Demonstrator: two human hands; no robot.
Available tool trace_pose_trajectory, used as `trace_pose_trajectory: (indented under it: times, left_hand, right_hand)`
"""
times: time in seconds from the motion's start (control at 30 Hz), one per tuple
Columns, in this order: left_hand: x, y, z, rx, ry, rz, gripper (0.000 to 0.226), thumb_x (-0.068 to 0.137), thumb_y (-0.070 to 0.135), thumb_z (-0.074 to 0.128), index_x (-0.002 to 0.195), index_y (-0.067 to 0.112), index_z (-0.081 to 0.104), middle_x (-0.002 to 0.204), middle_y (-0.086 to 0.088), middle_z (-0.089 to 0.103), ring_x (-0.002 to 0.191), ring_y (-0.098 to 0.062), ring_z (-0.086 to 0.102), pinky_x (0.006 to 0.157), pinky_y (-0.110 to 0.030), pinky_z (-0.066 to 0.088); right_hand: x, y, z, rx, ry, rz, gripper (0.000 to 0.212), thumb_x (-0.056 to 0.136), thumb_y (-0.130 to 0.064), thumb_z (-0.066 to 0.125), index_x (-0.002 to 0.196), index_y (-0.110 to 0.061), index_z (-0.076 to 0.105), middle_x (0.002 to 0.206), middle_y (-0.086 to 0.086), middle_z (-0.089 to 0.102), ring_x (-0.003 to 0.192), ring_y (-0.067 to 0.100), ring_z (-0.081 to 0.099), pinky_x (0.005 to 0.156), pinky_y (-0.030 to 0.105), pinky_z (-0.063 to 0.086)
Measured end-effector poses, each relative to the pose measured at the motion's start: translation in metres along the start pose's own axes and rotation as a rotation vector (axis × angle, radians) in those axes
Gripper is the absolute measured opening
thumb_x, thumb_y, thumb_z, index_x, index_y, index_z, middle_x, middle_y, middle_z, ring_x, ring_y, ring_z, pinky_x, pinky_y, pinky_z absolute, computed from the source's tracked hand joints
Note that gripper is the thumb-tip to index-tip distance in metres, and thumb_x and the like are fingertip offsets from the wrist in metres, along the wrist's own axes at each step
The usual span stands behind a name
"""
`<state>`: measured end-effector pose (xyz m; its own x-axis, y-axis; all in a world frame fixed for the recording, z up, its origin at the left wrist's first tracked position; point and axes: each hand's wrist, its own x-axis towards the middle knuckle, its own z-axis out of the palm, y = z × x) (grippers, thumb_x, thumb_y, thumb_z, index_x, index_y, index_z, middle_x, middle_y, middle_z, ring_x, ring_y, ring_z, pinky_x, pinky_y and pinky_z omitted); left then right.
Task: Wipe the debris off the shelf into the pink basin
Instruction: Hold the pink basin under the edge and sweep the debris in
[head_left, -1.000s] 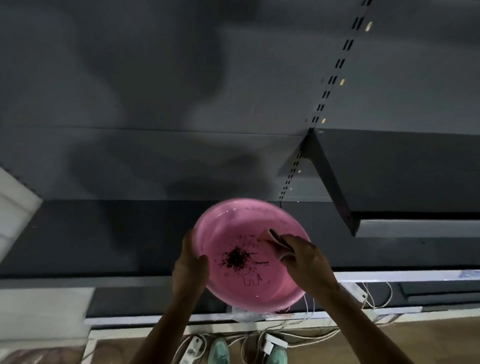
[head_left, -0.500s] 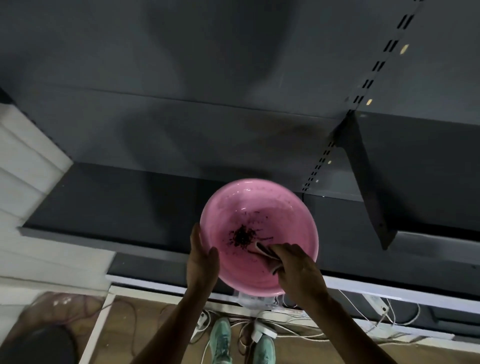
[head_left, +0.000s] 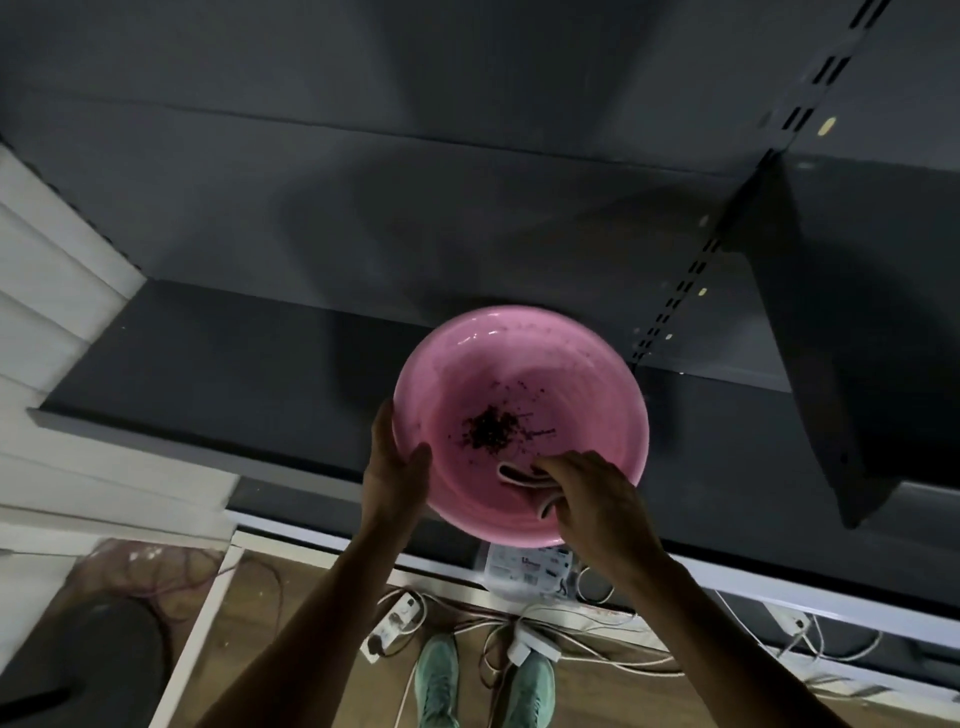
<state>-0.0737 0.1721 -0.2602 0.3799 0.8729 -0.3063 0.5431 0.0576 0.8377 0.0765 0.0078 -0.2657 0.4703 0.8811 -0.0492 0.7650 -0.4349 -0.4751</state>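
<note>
Fingers of the left hand curled tight over the near-left rim of the pink basin, thumb inside the rim, the rest hidden behind the wall. Held the basin up in the air, in front of the dark shelf and partly over its front edge, tilted a little toward the camera. Fingers of the right hand bent and closed on a small folded cloth, pinkish with a pale edge, pressed against the inner near wall of the basin. Dark debris gathered in a small heap at the bottom of the basin, just beyond the cloth, with a few loose crumbs scattered up the far wall. Shelf surface dark grey, with only some tiny pale specks on the left part; cannot tell if crumbs or marks. Slotted upright rail at the right, and another dark shelf board behind it, higher. Below, on the wooden floor, two green shoes, white cables and a power strip. White package just under the basin, near the white bottom ledge.
</note>
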Motion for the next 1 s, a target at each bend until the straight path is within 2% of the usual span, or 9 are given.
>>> trace_pose_trajectory:
  times: [0.1,0.13,0.27,0.33,0.5,0.6,0.67,0.83,1.0]
  left_hand:
    - [0.022,-0.002,0.003,0.071,-0.008,-0.027,0.065,0.095,0.013,0.048,0.151,0.032,0.02,0.133,-0.005,0.053,0.099,-0.025,0.056,0.058,-0.025,0.048]
    - [0.027,-0.006,0.003,0.111,-0.009,-0.041,0.064,0.097,0.012,0.047,0.152,0.028,0.019,0.136,-0.009,0.052,0.1,-0.029,0.056,0.06,-0.025,0.046]
    - [0.025,-0.013,-0.004,0.285,-0.042,0.078,0.07,0.097,0.022,0.05,0.154,0.026,0.011,0.148,-0.013,0.04,0.122,-0.037,0.052,0.085,-0.047,0.052]
    - [0.022,-0.014,-0.007,0.396,-0.029,0.202,0.076,0.094,0.023,0.054,0.155,0.025,0.008,0.147,-0.014,0.034,0.126,-0.035,0.045,0.094,-0.049,0.049]
    - [0.035,-0.003,0.003,0.832,0.038,0.616,0.07,0.086,0.023,0.064,0.148,0.017,0.034,0.153,-0.02,0.031,0.146,-0.038,0.019,0.116,-0.058,0.023]
    - [0.041,0.007,0.016,0.96,-0.081,0.658,0.064,0.087,0.025,0.057,0.146,0.018,0.035,0.154,-0.012,0.031,0.149,-0.032,0.011,0.121,-0.055,0.004]
    - [0.042,0.008,0.024,0.977,-0.163,0.633,0.063,0.089,0.024,0.053,0.147,0.018,0.031,0.154,-0.012,0.031,0.149,-0.03,0.01,0.121,-0.051,-0.002]
    - [0.041,-0.002,0.029,1.005,-0.268,0.621,0.065,0.091,0.022,0.046,0.152,0.019,0.022,0.152,-0.012,0.034,0.146,-0.032,0.017,0.121,-0.049,0.001]
    - [0.032,-0.003,0.022,0.983,-0.325,0.64,0.06,0.094,0.025,0.044,0.151,0.021,0.025,0.15,-0.006,0.039,0.144,-0.029,0.026,0.121,-0.051,0.01]
  right_hand:
    - [0.017,0.004,-0.001,-0.003,0.018,0.012,0.032,0.08,-0.012,0.058,0.109,-0.022,0.067,0.102,-0.01,0.071,0.093,0.012,0.062,0.083,0.032,0.053]
    - [0.021,0.005,0.0,-0.008,0.037,0.018,0.031,0.08,-0.013,0.059,0.108,-0.021,0.068,0.102,-0.009,0.071,0.092,0.012,0.062,0.083,0.031,0.053]
    - [0.028,0.004,0.004,-0.059,0.009,0.042,0.033,0.079,-0.005,0.065,0.106,-0.023,0.07,0.098,-0.012,0.072,0.092,0.009,0.061,0.084,0.027,0.052]
    - [0.034,0.001,0.004,-0.085,-0.034,0.048,0.029,0.079,-0.004,0.065,0.102,-0.022,0.071,0.095,-0.011,0.072,0.091,0.011,0.062,0.082,0.025,0.05]
    - [0.081,0.016,0.008,-0.154,-0.057,0.094,0.023,0.083,-0.013,0.068,0.1,-0.028,0.067,0.087,-0.014,0.073,0.086,0.006,0.068,0.072,0.03,0.058]
    - [0.106,0.022,0.016,-0.156,-0.04,0.118,0.025,0.084,-0.017,0.07,0.107,-0.028,0.066,0.092,-0.012,0.074,0.085,0.005,0.07,0.067,0.029,0.06]
    - [0.103,0.017,0.027,-0.157,-0.055,0.086,0.037,0.085,-0.017,0.07,0.118,-0.031,0.064,0.105,-0.009,0.072,0.094,0.009,0.069,0.075,0.031,0.06]
    - [0.077,0.006,0.052,-0.298,-0.258,0.087,0.036,0.086,-0.014,0.066,0.119,-0.027,0.064,0.12,-0.004,0.066,0.111,0.021,0.062,0.092,0.037,0.054]
    - [0.068,0.0,0.04,-0.258,-0.195,0.118,0.043,0.082,-0.012,0.069,0.122,-0.028,0.063,0.127,-0.007,0.063,0.118,0.018,0.059,0.096,0.037,0.053]
